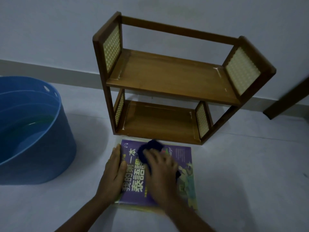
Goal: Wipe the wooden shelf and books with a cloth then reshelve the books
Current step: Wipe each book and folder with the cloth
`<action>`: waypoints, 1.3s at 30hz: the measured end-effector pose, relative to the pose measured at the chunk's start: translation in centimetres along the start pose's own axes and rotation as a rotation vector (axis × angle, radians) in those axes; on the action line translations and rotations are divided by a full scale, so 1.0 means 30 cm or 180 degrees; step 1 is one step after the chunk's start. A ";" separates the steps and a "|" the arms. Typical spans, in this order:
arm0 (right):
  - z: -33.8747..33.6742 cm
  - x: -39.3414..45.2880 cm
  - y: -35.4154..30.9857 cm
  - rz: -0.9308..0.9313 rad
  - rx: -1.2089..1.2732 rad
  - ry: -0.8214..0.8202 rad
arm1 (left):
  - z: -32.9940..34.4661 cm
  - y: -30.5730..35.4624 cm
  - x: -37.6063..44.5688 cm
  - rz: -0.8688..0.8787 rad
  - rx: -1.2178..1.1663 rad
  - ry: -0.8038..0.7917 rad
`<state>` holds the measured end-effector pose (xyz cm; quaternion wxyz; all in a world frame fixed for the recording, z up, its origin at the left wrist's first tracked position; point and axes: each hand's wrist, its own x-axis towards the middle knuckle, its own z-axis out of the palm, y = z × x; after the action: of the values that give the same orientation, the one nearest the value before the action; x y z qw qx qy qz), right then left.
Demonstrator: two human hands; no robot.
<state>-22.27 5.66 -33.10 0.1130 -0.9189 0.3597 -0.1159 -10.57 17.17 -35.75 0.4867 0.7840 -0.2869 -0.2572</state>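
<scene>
book (181,166): flat on floor just before shelf (168,77) (both tiers bare) | left hand (113,171): fingers straight, pressing book's edge | right hand (161,171): pressing dark cloth (150,148) onto cover | blue tub (33,131): left of shelf

Blue tub (33,131) cropped at left

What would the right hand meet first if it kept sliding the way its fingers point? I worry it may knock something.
Likely the front edge of the wooden shelf: the right hand presses the dark cloth on the purple book, fingers pointing up-left; depth is unclear.
</scene>
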 end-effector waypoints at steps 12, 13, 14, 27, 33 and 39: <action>0.000 0.137 0.045 -0.0186 0.0170 -0.0222 | 0.016 -0.015 0.000 0.0032 0.0072 0.0160; -0.001 0.079 0.021 -0.0312 0.0089 -0.0199 | 0.017 -0.014 0.001 0.0045 0.0072 0.0179; 0.000 0.006 -0.013 -0.0497 0.0077 -0.0193 | 0.016 -0.014 0.002 0.0073 0.0060 0.0193; -0.066 -0.047 0.317 0.0264 -0.0159 0.0145 | 0.026 0.014 -0.021 0.0182 0.0434 0.0158; -0.018 -0.246 0.019 -0.1357 0.0096 -0.0196 | 0.023 -0.011 -0.018 0.0250 0.0329 0.0196; -0.011 0.123 0.051 -0.0657 0.0211 -0.0417 | 0.030 0.002 -0.018 0.0091 0.0449 0.0232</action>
<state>-20.69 1.99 -32.74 0.1541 -0.9524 0.2511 -0.0785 -11.58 16.98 -35.99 0.4440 0.8210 -0.2975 -0.2006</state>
